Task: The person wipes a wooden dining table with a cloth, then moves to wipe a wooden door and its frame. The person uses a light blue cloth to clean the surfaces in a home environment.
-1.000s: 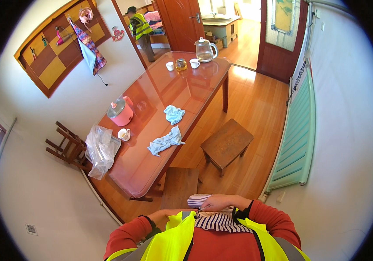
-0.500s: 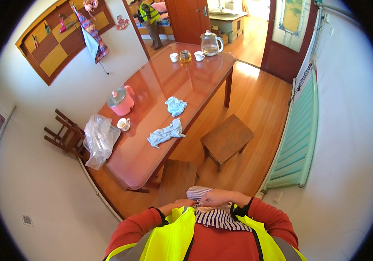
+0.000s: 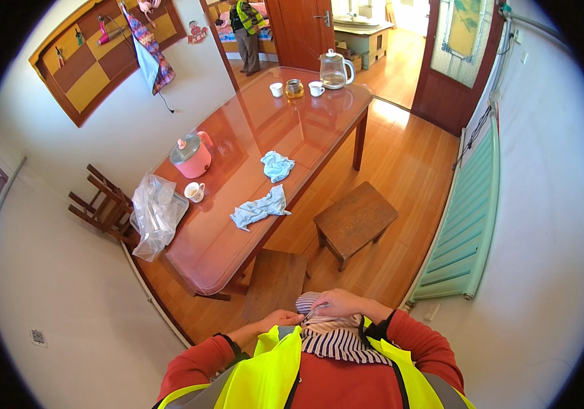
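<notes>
In front of my waist, my left hand (image 3: 281, 319) and my right hand (image 3: 338, 302) come close together over a striped cloth (image 3: 344, 343), white with dark stripes. It hangs at the front of my red top, between the sides of my yellow vest (image 3: 262, 365). My right fingers pinch a thin greyish strip or tool (image 3: 314, 310), too small to name, that slants toward my left fingertips. My left fingers are closed beside its lower end; what they hold, if anything, is hidden.
A glossy table (image 3: 196, 262) ahead bears two blue cloths (image 3: 259, 208), a pink pot (image 3: 190, 159), a white cup (image 3: 194, 192), a plastic bag (image 3: 156, 217) and a glass kettle (image 3: 333, 71). Wooden stools (image 3: 355, 219) stand nearer. A green radiator (image 3: 459, 225) lines the right wall; another person (image 3: 244, 35) stands beyond the doorway.
My hands have drawn slightly apart; the left now shows more and the right sits a little higher, with the thin strip more visible. The other person has straightened up.
</notes>
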`<control>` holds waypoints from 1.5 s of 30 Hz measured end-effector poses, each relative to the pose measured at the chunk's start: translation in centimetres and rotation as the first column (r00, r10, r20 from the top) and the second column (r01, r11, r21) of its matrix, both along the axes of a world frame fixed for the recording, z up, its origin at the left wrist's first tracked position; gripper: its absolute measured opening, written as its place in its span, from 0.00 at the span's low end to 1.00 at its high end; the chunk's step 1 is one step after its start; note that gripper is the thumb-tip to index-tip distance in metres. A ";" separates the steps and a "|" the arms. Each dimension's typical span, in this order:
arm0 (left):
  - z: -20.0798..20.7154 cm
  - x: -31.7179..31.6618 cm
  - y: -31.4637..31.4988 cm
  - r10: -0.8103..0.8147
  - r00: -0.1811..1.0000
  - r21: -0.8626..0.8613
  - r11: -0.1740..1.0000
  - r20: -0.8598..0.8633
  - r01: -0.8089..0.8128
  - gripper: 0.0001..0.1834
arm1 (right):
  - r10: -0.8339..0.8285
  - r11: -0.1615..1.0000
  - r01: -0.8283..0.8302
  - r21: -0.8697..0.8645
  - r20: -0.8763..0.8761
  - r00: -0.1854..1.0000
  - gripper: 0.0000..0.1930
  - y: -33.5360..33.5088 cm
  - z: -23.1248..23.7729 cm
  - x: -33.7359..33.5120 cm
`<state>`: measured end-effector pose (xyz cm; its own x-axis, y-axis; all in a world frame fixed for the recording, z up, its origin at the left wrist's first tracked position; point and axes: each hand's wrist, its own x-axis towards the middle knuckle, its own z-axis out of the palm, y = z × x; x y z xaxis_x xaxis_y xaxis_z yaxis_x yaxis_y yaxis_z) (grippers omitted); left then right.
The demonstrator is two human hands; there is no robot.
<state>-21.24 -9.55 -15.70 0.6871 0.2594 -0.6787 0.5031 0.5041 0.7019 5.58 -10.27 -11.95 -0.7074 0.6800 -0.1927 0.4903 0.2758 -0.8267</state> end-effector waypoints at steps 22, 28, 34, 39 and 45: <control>-10.2 -6.4 1.3 0.380 0.852 0.506 0.847 -0.361 -0.164 0.20 | -0.671 0.741 0.671 -0.013 0.003 0.742 0.09 -6.7 -6.1 15.2; -7.8 -5.0 4.7 0.451 0.874 0.772 0.616 -0.180 -0.159 0.16 | -0.779 0.626 0.779 0.030 -0.015 0.626 0.09 -9.3 -8.1 18.7; -3.2 -2.6 11.1 0.529 0.847 0.833 0.494 -0.060 -0.250 0.12 | -0.812 0.583 0.812 0.040 0.067 0.580 0.10 -11.0 -7.5 20.3; -1.8 -1.3 15.9 0.572 0.818 0.888 0.404 -0.059 -0.219 0.11 | -0.878 0.478 0.867 0.139 0.077 0.472 0.10 -12.1 -7.8 22.5; -2.8 0.2 22.2 0.640 0.762 0.934 0.323 -0.099 -0.150 0.18 | -0.981 0.189 0.935 0.300 0.014 0.194 0.12 -12.4 -7.6 28.2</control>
<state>-21.05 12.60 -18.47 0.0574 0.9967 -0.0580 0.7498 -0.0047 0.6616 33.78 -22.63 -19.55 0.5558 0.8313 0.0104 0.5983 -0.3913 -0.6992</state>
